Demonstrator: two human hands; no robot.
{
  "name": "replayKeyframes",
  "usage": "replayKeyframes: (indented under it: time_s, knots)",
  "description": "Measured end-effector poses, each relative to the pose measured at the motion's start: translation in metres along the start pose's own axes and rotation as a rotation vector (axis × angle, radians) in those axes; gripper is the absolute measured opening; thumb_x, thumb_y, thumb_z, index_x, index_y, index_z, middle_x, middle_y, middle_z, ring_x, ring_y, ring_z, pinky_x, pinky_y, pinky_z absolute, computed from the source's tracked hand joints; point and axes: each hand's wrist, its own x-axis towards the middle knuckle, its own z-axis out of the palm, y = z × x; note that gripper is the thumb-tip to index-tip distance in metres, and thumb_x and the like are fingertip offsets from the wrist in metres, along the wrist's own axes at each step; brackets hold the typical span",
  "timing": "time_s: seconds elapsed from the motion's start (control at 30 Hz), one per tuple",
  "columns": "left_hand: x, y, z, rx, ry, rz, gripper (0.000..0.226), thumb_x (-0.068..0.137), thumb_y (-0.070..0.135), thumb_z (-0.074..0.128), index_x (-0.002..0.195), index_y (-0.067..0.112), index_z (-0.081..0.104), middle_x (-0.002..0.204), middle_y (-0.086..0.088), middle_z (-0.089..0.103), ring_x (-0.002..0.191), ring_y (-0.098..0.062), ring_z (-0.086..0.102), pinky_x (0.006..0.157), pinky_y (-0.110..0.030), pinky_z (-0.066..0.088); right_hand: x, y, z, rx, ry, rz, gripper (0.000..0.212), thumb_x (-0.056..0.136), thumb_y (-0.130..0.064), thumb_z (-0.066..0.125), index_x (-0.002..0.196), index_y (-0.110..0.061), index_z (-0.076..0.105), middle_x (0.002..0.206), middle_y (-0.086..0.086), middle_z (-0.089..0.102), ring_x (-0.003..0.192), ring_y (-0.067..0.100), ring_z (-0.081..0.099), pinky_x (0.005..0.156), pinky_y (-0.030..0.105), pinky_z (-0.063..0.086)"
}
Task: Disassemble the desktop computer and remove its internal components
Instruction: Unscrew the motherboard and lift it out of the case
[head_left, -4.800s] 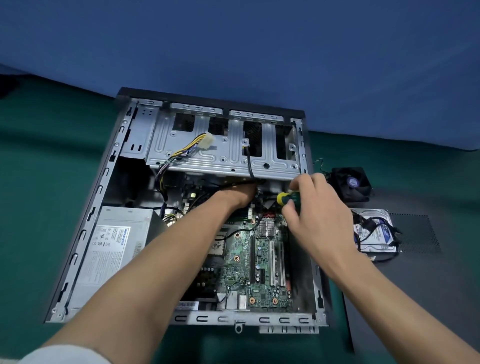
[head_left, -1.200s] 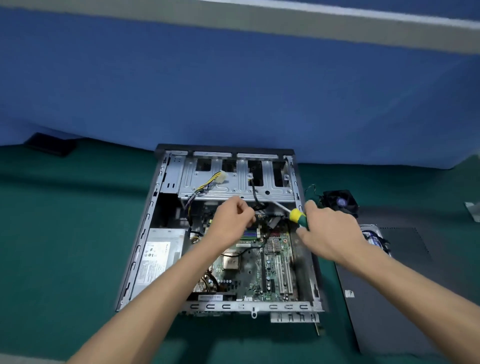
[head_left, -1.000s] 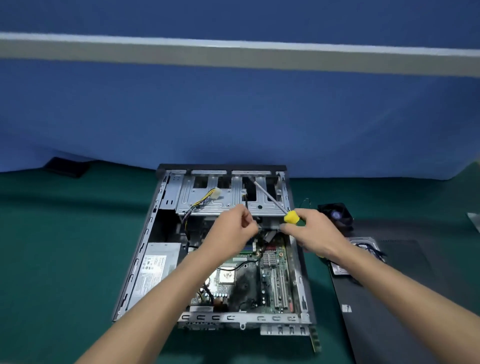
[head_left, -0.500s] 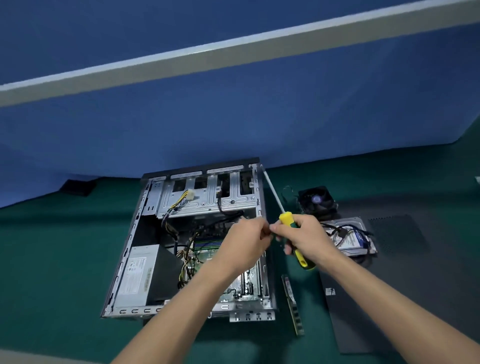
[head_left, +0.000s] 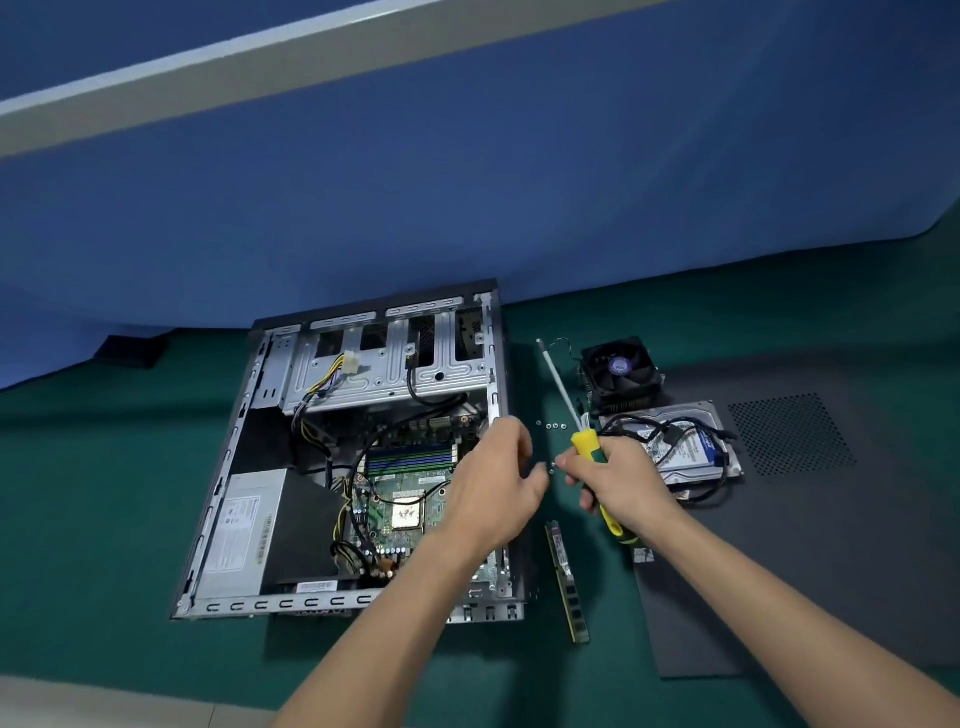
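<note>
Head view: right hand grips screwdriver beside case edge; left hand hovers loose-fingered.

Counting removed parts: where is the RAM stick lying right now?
In the head view the RAM stick lies on the green mat just right of the computer case, left of the black side panel.

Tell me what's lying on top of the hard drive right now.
A tangle of black cables lies across the hard drive, partly covering its blue-and-white label. The right hand, gripping the screwdriver, hides the drive's near-left corner, so anything there can't be seen.
</note>
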Motion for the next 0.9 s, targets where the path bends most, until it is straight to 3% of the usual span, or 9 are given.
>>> replayKeyframes:
  time_s: [0.1,0.17,0.37,0.6,0.7,0.9]
  knots:
    - [-0.001,-0.003,0.013,0.121,0.164,-0.004,0.022,0.087,0.026,0.049,0.075,0.020,0.032,0.068,0.004,0.038,0.054,-0.018,0.037,0.052,-0.031,0.027,0.014,0.027,0.008,-0.118,0.179,0.061,0.016,0.087,-0.020,0.063,0.071,-0.016,0.063,0.063,0.003,0.063,0.051,0.021,0.060,0.059,0.032,0.049]
    - [0.000,-0.004,0.018,0.117,0.247,-0.017,0.025,0.088,0.022,0.050,0.071,0.020,0.031,0.059,0.006,0.032,0.046,-0.008,0.028,0.048,-0.026,0.018,0.023,0.043,0.019,-0.265,0.248,0.109,0.018,0.087,-0.029,0.061,0.075,-0.016,0.062,0.073,0.007,0.067,0.070,0.029,0.065,0.067,0.033,0.050]
    - [0.001,-0.012,0.027,0.072,0.322,-0.171,0.031,0.091,0.026,0.040,0.063,0.022,0.028,0.052,0.006,0.030,0.042,-0.008,0.026,0.045,-0.025,0.014,0.051,0.057,0.055,-0.505,0.426,0.116,0.020,0.091,-0.034,0.056,0.082,-0.016,0.058,0.081,0.006,0.066,0.079,0.029,0.061,0.060,0.029,0.032]
    - [0.002,-0.015,0.028,0.050,0.293,-0.215,0.032,0.089,0.027,0.042,0.060,0.024,0.027,0.051,0.007,0.032,0.043,-0.005,0.028,0.044,-0.023,0.014,0.067,0.079,0.056,-0.644,0.428,0.157,0.021,0.093,-0.030,0.053,0.092,-0.011,0.061,0.089,0.010,0.068,0.087,0.031,0.063,0.065,0.030,0.037]
    - [0.004,-0.014,0.028,0.079,0.276,-0.192,0.030,0.087,0.026,0.045,0.061,0.021,0.031,0.053,0.005,0.035,0.042,-0.010,0.027,0.043,-0.024,0.013,0.071,0.078,0.052,-0.596,0.392,0.208,0.021,0.092,-0.030,0.054,0.091,-0.010,0.062,0.091,0.012,0.068,0.088,0.032,0.062,0.066,0.030,0.037]
    - [0.002,-0.012,0.025,0.044,0.236,-0.202,0.035,0.089,0.027,0.043,0.058,0.024,0.027,0.053,0.006,0.036,0.043,-0.005,0.030,0.044,-0.024,0.018,0.057,0.064,0.037,-0.439,0.331,0.201,0.020,0.090,-0.030,0.056,0.087,-0.010,0.062,0.090,0.015,0.068,0.087,0.035,0.062,0.073,0.034,0.048]
